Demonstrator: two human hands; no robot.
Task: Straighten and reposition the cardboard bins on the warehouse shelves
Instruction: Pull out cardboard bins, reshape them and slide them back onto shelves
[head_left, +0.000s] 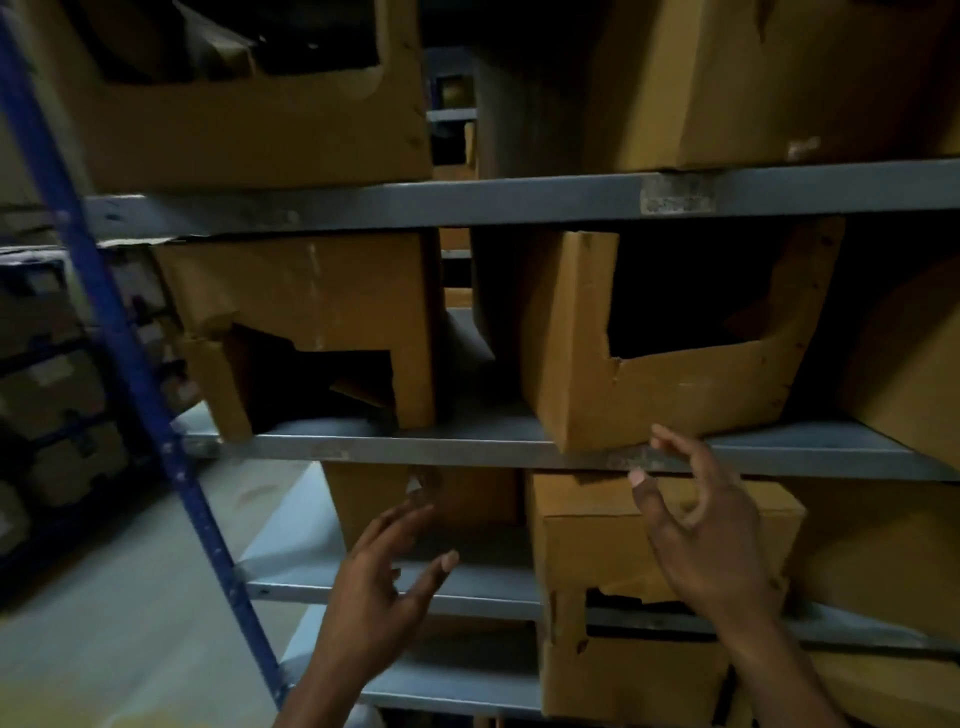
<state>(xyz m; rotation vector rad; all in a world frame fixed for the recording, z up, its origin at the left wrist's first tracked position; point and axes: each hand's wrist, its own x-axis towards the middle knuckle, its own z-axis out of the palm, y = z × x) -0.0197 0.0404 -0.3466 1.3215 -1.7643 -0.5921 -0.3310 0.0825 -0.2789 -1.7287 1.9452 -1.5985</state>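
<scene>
A brown cardboard bin (660, 395) with a cut-out front sits skewed on the middle grey shelf (415, 449), its front corner hanging over the edge. Left of it on the same shelf stands a torn, crushed bin (322, 301). My right hand (696, 535) is raised just under the skewed bin's lower front edge, fingers spread, fingertips close to the cardboard and holding nothing. Lower and to the left, my left hand (379, 582) is open in front of the shelf below. Behind my right hand a dented bin (592, 540) sits on that lower shelf.
A blue upright post (130, 353) runs diagonally down the left side. More cardboard bins (249, 130) fill the top shelf, and another (909, 364) sits at the far right. A further rack with boxes (57, 400) stands across the aisle at left. The scene is dim.
</scene>
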